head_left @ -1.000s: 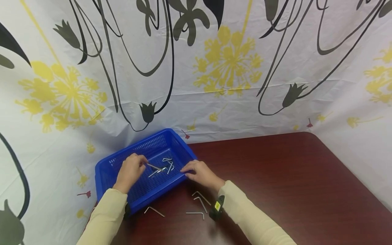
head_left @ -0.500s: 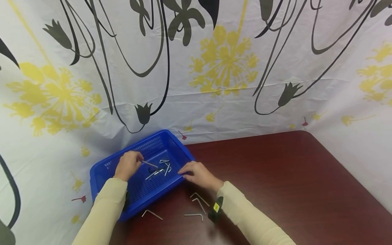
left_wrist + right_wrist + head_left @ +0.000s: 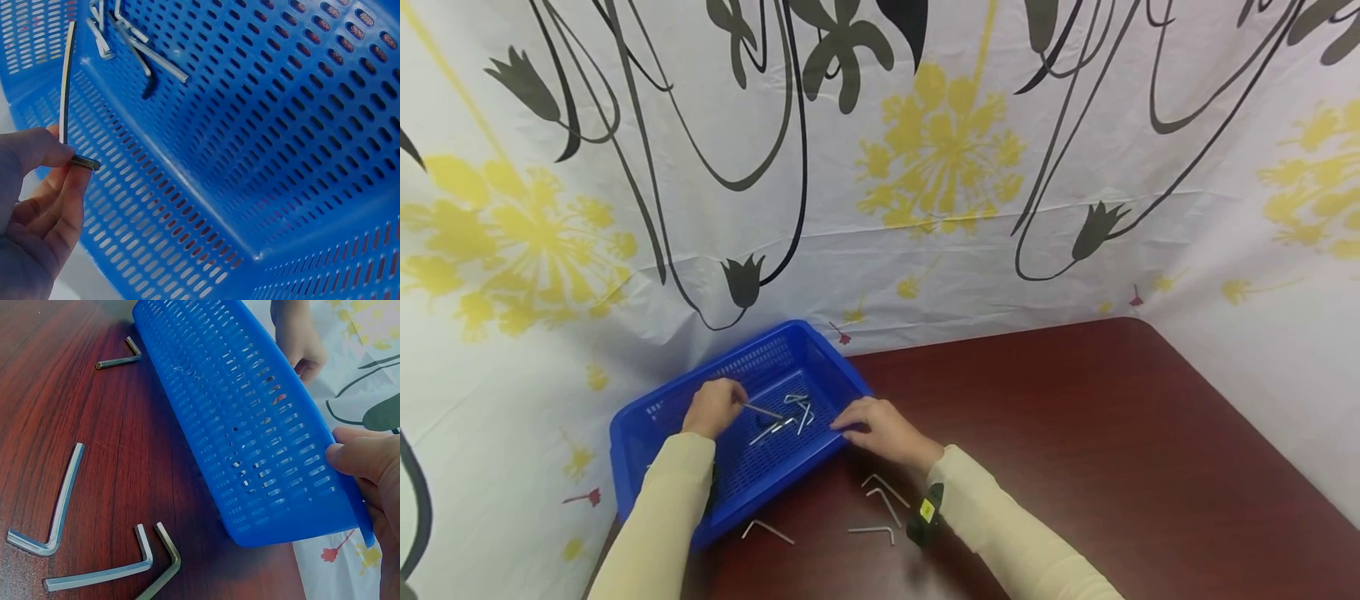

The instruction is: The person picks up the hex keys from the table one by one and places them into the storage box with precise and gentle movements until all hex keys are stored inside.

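Person, long sleeves both sides: left sleeve (image 3: pixel 658 508) and right sleeve (image 3: pixel 1011 525) same pale cream-yellow, solid colour, matte cloth, small creases along the forearms. Both run down to the wrist, plain cuffs (image 3: pixel 696 447). Right wrist: black unit (image 3: pixel 917 532) on a dark strap (image 3: pixel 937 492), boxy, sits at the cuff edge. Bright yellow label (image 3: pixel 927 509) on it, roughly rectangular, small dark mark, too small to read. Left wrist: dark piece (image 3: pixel 712 485) shows beside the cuff, mostly hidden by the sleeve, shape unclear. Left grip (image 3: pixel 710 408) and right grip (image 3: pixel 883 429): bare human hands, thumb (image 3: pixel 39 149) and fingers (image 3: pixel 67 212) uncovered.
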### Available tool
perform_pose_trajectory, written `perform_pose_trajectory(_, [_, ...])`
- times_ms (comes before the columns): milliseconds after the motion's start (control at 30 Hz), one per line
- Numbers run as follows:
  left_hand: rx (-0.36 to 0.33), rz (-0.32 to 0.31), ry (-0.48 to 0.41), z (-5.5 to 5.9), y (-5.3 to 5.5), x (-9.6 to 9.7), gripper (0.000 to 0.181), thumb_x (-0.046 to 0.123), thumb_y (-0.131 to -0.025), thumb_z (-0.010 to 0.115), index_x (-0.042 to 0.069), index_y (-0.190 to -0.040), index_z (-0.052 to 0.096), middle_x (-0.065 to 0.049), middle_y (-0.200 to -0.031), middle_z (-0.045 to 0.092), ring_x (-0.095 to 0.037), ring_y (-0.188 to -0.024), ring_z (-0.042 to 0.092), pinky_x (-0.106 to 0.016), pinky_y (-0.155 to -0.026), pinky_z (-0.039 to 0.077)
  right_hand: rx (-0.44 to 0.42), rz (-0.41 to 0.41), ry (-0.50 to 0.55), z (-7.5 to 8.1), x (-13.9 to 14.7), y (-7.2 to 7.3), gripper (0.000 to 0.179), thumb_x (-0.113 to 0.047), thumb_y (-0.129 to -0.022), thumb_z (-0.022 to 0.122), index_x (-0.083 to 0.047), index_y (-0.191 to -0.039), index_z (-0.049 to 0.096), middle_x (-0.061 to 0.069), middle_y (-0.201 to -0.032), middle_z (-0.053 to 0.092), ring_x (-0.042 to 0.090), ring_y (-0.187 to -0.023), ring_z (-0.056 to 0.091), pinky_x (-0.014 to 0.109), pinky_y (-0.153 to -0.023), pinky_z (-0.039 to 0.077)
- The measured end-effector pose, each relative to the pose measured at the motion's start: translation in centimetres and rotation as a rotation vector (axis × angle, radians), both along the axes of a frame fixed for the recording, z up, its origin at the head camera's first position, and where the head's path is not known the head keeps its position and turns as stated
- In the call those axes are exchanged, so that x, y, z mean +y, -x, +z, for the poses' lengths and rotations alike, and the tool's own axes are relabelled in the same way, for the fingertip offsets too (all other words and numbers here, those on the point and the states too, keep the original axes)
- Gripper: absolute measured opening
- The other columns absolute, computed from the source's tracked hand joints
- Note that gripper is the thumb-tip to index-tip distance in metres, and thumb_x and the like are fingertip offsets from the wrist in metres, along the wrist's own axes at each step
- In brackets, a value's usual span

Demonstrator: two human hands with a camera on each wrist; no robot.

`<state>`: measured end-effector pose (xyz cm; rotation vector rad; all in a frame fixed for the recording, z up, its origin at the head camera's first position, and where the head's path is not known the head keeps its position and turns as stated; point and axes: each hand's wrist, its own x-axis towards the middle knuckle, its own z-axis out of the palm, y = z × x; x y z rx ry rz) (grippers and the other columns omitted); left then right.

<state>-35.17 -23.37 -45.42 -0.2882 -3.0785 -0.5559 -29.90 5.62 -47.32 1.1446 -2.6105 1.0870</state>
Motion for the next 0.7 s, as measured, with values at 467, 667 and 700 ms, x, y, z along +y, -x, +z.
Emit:
perform_pose_trajectory(467, [-0.115, -0.003, -0.020, -3.2, 0.4, 0.1, 0.009, -0.006, -0.073, 0.064, 0.001, -0.077, 0.067, -0.012, -0.079, 0.063, -0.027, -0.073, 0.059, -0.043, -0.066, 0.048, 0.021, 0.001, -0.017, -0.2, 0.1, 0.0, 0.019, -0.008, -0.082, 0.066, -0.010, -0.100, 0.072, -0.001, -0.098, 0.067, 0.013, -0.098, 0.057, 0.026, -0.088, 0.042])
perform_pose_trajectory(667, [-0.167, 0.019, 0.000, -4.3, 0.5, 0.0, 0.006, -0.004, -0.073, 0.067, 0.001, -0.077, 0.067, -0.011, -0.078, 0.063, -0.024, -0.069, 0.058, -0.041, -0.061, 0.048, 0.037, 0.009, -0.022, -0.2, 0.1, 0.1, 0.019, -0.007, -0.082, 0.066, -0.009, -0.100, 0.072, -0.001, -0.098, 0.067, 0.013, -0.098, 0.057, 0.025, -0.088, 0.042])
perform_pose_trajectory(700, [-0.180, 0.026, -0.003, -4.5, 0.5, 0.0, 0.006, -0.004, -0.074, 0.067, 0.001, -0.078, 0.067, -0.011, -0.078, 0.063, -0.024, -0.068, 0.058, -0.040, -0.061, 0.048, 0.038, 0.010, -0.024, -0.2, 0.1, 0.1, 0.019, -0.007, -0.082, 0.066, -0.009, -0.100, 0.072, -0.001, -0.099, 0.067, 0.013, -0.099, 0.057, 0.025, -0.088, 0.042])
